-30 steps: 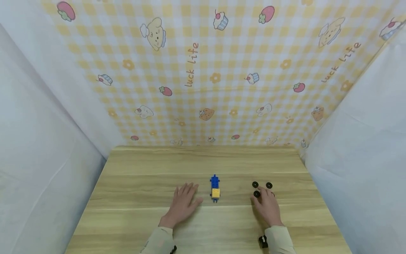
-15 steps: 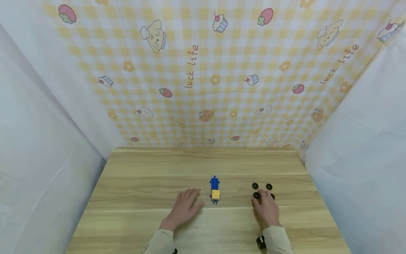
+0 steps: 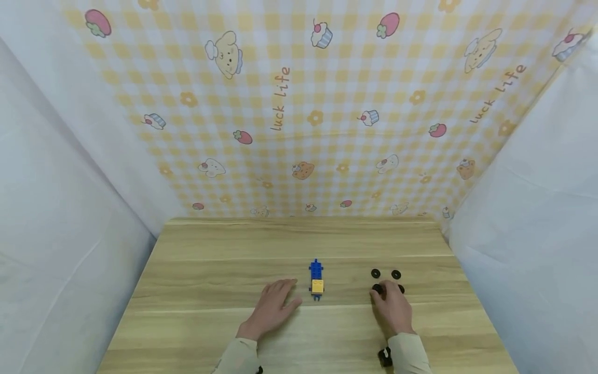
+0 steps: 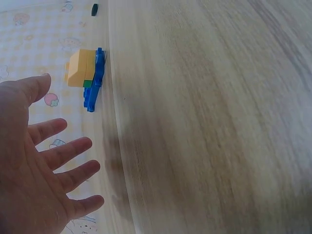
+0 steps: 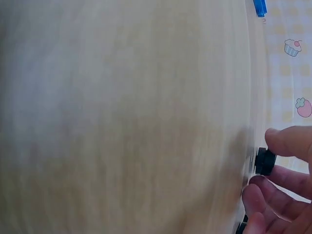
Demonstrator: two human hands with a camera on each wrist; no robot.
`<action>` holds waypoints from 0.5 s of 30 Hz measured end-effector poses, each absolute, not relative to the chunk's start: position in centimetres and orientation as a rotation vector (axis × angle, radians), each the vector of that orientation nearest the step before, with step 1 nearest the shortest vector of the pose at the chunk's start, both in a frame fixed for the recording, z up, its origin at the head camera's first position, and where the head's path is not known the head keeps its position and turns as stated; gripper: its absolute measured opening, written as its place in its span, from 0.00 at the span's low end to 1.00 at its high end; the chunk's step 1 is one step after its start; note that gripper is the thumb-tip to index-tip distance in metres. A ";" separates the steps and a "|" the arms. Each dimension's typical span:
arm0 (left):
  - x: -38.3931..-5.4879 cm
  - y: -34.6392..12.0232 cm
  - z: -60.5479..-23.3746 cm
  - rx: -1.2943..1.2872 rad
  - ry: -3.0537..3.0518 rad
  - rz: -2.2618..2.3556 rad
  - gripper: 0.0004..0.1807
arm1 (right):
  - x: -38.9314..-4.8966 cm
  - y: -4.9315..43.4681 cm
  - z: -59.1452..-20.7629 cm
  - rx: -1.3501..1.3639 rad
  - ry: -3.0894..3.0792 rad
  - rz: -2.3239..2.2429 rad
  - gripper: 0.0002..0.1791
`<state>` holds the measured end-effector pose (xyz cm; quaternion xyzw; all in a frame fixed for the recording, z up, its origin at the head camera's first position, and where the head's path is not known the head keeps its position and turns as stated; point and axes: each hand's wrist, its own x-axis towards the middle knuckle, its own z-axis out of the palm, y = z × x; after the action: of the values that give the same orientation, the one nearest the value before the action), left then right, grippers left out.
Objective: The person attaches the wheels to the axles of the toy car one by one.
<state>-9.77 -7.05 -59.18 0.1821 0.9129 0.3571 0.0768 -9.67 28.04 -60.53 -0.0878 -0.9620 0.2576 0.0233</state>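
Note:
My right hand (image 3: 393, 307) pinches a small black toy wheel (image 3: 377, 288) at the right of the table. The right wrist view shows that wheel (image 5: 264, 162) between thumb and index finger, at the tabletop. Two more black wheels (image 3: 376, 273) lie just beyond the fingers, and another (image 3: 401, 289) is partly hidden by the hand. A blue toy vehicle base (image 3: 316, 269) with a yellow block (image 3: 317, 286) on it stands mid-table. Left of it, my left hand (image 3: 272, 306) hovers with fingers spread, holding nothing; a green piece (image 4: 87, 83) shows under the yellow block in its wrist view.
The wood-grain table (image 3: 210, 239) ends at a yellow checked cloth (image 3: 299, 104) behind. White cloth walls (image 3: 60, 208) stand at both sides. A black strap piece (image 3: 385, 357) sits by the right sleeve.
My right hand has drawn back slightly and its fingers have settled on the near-left wheel. The left hand has shifted a little to the right. The blue and yellow toy stays put.

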 end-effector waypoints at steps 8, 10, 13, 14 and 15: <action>-9.9 -6.5 -59.3 0.601 2.738 1.020 0.29 | -9.6 27.9 -60.2 -0.272 -2.981 0.878 0.20; -9.9 -6.3 -59.3 0.605 2.733 1.008 0.29 | -9.6 27.8 -60.1 -0.277 -2.977 0.888 0.20; -9.7 -6.0 -59.3 0.604 2.722 1.005 0.30 | -9.6 27.5 -60.0 -0.289 -2.962 0.940 0.19; -9.7 -5.9 -59.3 0.606 2.719 1.003 0.30 | -9.7 27.3 -59.9 -0.288 -2.953 0.962 0.19; -9.7 -5.7 -59.2 0.611 2.717 0.999 0.31 | -9.7 27.2 -59.8 -0.289 -2.944 0.986 0.19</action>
<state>-9.67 -5.74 -59.20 0.2057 0.9145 0.3362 0.0916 -9.69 27.16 -59.77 -0.0928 -0.9441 0.3161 0.0116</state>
